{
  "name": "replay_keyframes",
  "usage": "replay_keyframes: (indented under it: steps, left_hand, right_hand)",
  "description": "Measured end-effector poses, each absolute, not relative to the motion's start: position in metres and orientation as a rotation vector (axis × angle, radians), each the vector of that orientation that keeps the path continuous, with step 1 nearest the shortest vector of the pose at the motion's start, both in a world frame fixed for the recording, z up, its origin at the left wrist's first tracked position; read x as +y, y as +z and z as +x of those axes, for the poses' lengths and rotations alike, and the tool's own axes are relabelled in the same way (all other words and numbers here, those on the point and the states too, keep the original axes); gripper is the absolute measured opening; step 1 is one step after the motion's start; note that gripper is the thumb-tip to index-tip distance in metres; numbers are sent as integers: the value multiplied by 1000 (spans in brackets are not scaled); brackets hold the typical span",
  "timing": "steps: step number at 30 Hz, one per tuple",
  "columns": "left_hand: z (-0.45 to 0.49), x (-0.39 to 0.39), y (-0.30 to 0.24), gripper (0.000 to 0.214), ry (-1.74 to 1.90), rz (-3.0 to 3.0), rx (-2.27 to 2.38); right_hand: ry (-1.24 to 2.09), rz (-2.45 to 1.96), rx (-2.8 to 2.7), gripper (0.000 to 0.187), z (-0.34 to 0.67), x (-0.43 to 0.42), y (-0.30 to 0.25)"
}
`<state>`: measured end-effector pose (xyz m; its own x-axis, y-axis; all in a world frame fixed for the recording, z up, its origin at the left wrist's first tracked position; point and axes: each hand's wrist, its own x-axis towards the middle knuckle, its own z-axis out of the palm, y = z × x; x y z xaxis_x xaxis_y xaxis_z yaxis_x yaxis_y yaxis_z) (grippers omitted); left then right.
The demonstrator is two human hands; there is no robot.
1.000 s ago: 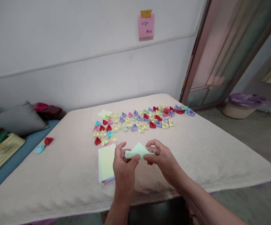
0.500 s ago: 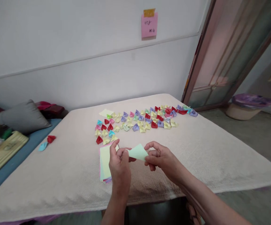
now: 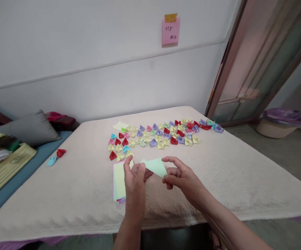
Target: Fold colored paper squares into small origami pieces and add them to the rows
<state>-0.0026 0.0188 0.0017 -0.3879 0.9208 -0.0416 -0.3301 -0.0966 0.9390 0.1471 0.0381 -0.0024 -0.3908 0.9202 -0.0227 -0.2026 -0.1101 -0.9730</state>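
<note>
Pink note starting "45", green paper in both hands

The green paper (level a second ago) now slants down rightward.

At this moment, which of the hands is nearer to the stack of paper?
Left. The left hand covers part of the stack's right side in this view; the right hand is farther right, across the green paper.
</note>
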Motion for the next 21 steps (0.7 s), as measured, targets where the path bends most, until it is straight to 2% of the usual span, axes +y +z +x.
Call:
replay_keyframes:
  steps: [2,5,7,11,13,16,21]
  left_hand:
    - [4,17,-2,47,1641,650,1107]
    - [13,13,-10,24,1514,716,1144]
    - [15,12,-13,17,1460,844,1184]
    - [8,13,-8,22,1455,1044,1369]
    - [1,15,-2,24,1385,1220,1517]
    - [-4,15,3,23,1247,1572,1646]
    - [2,9,-1,17,966,1900,1682]
  right_hand:
    - [1593,-876,-1238,41,146,38,-2]
    - [1564,-876,-1202,42,143,36,-1]
    - [1567,-894,-1205,43,140,35,-2]
    - [1585,-936,-1303,52,139,38,-8]
    - [1448,-979,-1345,58,143,42,-10]
    - [1205,-1041,-1536,55,152,45,-9]
    - [1112,-979,-1687,56,158,44,-5]
